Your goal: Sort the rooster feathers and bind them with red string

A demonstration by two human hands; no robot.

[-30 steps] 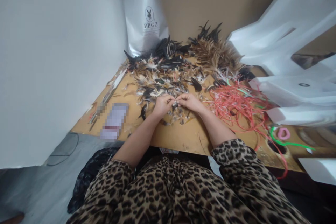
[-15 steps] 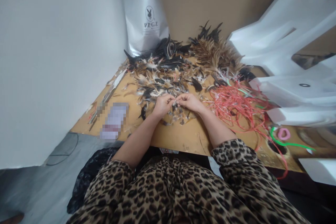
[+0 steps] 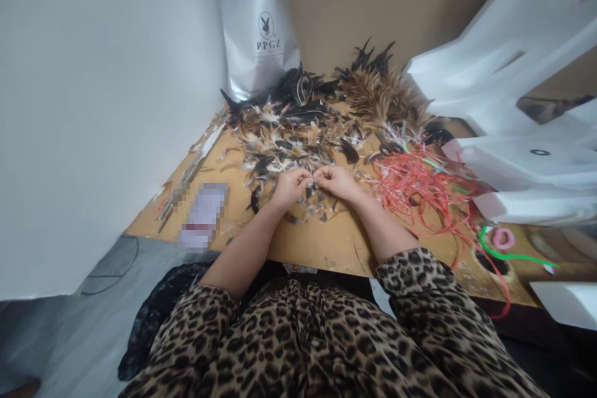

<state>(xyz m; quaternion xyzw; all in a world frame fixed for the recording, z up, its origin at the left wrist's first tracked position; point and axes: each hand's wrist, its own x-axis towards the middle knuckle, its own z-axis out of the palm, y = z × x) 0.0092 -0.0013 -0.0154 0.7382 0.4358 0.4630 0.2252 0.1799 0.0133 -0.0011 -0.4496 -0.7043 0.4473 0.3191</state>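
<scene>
My left hand [image 3: 290, 185] and my right hand [image 3: 336, 181] meet over the wooden table [image 3: 321, 242], fingers curled and pinched together on a small bunch of feathers [image 3: 311, 187] between them. Loose brown, black and white feathers [image 3: 298, 130] lie spread across the table just beyond my hands. A few small feathers lie right under my wrists. What exactly sits inside the pinch is tiny and hard to make out.
A tangle of red cord [image 3: 420, 183] lies to the right, with a green cord [image 3: 508, 254] and a pink ring [image 3: 504, 237] further right. A white PPGZ bag [image 3: 259, 31] stands at the back. White foam pieces [image 3: 522, 112] crowd the right side. A blurred-out flat object [image 3: 204, 214] and metal tools [image 3: 186, 177] lie at left.
</scene>
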